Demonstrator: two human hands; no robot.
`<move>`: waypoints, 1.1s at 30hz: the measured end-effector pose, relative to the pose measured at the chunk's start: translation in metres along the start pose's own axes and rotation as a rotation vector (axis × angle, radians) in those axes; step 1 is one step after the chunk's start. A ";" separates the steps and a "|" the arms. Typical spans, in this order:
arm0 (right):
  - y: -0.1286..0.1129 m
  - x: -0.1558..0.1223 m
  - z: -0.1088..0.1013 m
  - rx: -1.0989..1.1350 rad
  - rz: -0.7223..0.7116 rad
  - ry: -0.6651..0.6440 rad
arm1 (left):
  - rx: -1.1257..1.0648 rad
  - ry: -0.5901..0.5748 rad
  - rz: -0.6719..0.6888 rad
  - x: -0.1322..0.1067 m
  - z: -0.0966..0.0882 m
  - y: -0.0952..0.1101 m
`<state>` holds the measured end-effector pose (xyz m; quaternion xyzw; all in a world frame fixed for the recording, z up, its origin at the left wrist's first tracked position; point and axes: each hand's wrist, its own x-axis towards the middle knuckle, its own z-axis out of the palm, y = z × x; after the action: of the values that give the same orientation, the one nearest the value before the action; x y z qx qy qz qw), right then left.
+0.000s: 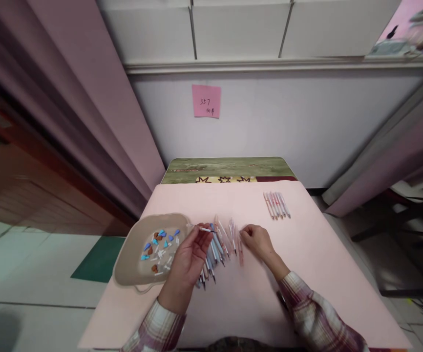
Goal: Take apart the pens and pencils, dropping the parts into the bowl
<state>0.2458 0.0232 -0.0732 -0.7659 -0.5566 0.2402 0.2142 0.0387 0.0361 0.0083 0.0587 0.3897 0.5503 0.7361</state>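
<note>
My left hand (190,256) is raised over a heap of pen barrels (219,247) in the middle of the pink table (306,254), pinching a thin white pen refill (201,228) that points left toward the tray. My right hand (255,240) rests on the table at the right edge of the heap, fingers curled around a pinkish pen barrel (239,252). A beige tray (131,266) to the left holds several blue and brown pen tips and small white parts (160,247).
A neat row of several finished pens (276,204) lies at the far right of the table. A pink sticky note (206,100) hangs on the wall behind. A green patterned surface (228,167) borders the table's far edge. Dark furniture legs stand on the right.
</note>
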 end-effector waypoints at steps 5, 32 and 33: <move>0.000 0.011 0.007 0.012 0.010 -0.016 | -0.011 0.014 0.047 -0.002 0.000 0.008; -0.028 -0.031 0.021 -0.090 -0.101 -0.077 | 0.009 0.012 0.004 0.000 -0.001 0.001; -0.027 -0.031 0.018 -0.092 -0.105 -0.073 | 0.006 0.014 0.002 0.000 -0.001 0.000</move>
<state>0.2060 0.0031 -0.0675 -0.7355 -0.6137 0.2310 0.1706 0.0381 0.0361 0.0077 0.0574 0.3966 0.5503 0.7325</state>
